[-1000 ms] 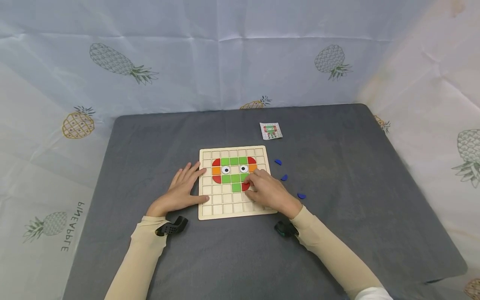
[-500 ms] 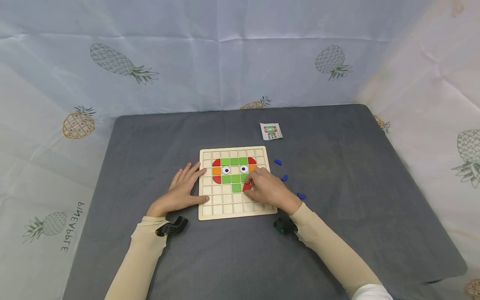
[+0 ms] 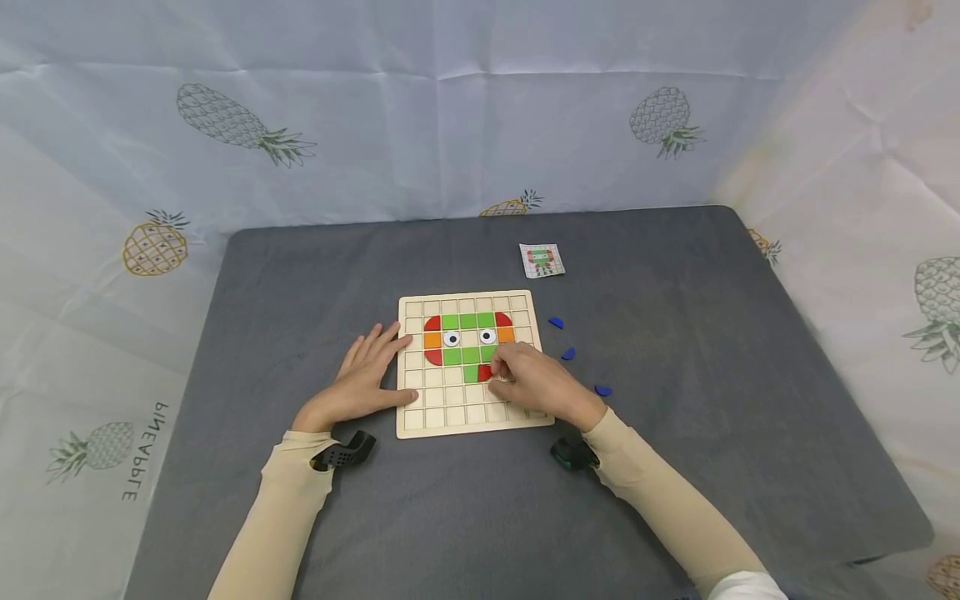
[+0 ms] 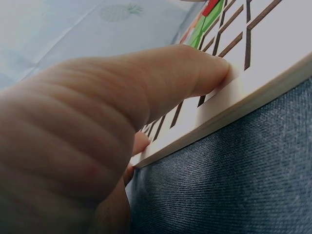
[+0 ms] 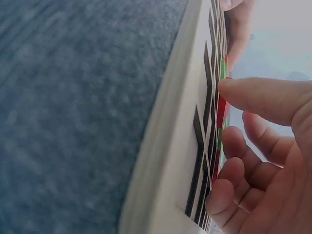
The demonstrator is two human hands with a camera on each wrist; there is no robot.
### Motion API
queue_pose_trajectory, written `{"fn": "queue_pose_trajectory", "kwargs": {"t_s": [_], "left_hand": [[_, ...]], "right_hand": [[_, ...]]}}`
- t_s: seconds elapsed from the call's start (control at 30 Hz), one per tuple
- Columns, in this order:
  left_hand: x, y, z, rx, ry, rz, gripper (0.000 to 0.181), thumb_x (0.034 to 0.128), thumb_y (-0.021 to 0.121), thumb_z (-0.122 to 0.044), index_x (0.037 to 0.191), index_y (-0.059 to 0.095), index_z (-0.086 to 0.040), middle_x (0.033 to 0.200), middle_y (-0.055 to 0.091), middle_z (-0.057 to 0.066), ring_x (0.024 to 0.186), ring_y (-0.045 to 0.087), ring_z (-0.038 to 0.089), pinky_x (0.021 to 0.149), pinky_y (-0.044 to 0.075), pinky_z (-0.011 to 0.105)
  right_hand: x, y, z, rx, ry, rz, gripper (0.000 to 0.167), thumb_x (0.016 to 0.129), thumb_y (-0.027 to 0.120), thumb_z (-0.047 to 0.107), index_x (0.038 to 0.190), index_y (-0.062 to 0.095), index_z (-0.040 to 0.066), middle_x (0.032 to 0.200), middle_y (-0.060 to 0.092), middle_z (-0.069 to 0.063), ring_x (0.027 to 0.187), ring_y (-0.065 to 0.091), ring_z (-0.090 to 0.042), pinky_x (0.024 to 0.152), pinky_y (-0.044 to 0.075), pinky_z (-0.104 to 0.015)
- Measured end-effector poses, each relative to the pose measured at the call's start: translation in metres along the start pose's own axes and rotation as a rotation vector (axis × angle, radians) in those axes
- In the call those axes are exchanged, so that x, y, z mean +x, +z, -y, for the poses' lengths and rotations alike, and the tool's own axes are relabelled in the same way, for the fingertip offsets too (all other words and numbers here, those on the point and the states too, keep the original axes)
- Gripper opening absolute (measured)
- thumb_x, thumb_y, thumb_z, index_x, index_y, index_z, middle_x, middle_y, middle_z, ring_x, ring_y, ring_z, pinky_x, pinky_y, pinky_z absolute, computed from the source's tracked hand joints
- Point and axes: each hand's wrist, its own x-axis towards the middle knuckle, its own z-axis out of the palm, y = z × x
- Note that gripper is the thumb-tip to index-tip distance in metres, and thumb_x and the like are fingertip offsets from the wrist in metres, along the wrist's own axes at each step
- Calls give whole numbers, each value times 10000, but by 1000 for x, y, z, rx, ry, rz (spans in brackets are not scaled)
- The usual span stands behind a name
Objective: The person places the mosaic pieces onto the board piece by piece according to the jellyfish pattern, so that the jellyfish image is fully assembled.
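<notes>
If you let go now, the red piece (image 3: 484,373) could settle crooked, as it seems to overlap the green tile (image 3: 470,374) on the board (image 3: 455,397). Your right hand (image 3: 538,380) pinches it between thumb and fingers; your left hand (image 3: 357,390), fingers spread, rests on the board's left edge.

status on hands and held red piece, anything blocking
Left hand on board. Right hand pinching red piece, overlapping lowest green square. Blue pieces off board, clear.
</notes>
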Motion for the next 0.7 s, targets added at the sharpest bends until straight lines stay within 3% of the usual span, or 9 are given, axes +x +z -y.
{"fn": "queue_pose_trajectory", "kwargs": {"t_s": [0.17, 0.7], "left_hand": [[1, 0, 1, 4, 2, 1, 922, 877, 743, -424, 1617, 257, -166, 1731, 36, 69, 1597, -61, 335, 1269, -69, 555], [0, 0, 0, -6, 8, -2, 930, 872, 750, -427, 1616, 259, -163, 1730, 39, 76, 1596, -61, 344, 1267, -78, 557]], "right_hand": [[1, 1, 2, -45, -31, -22, 245, 929, 731, 207, 1160, 681, 143, 939, 589, 16, 843, 504, -133, 685, 455, -270], [4, 3, 5, -78, -12, -14, 204, 923, 748, 226, 1109, 682, 174, 930, 586, 44, 832, 503, -119, 641, 443, -259]]}}
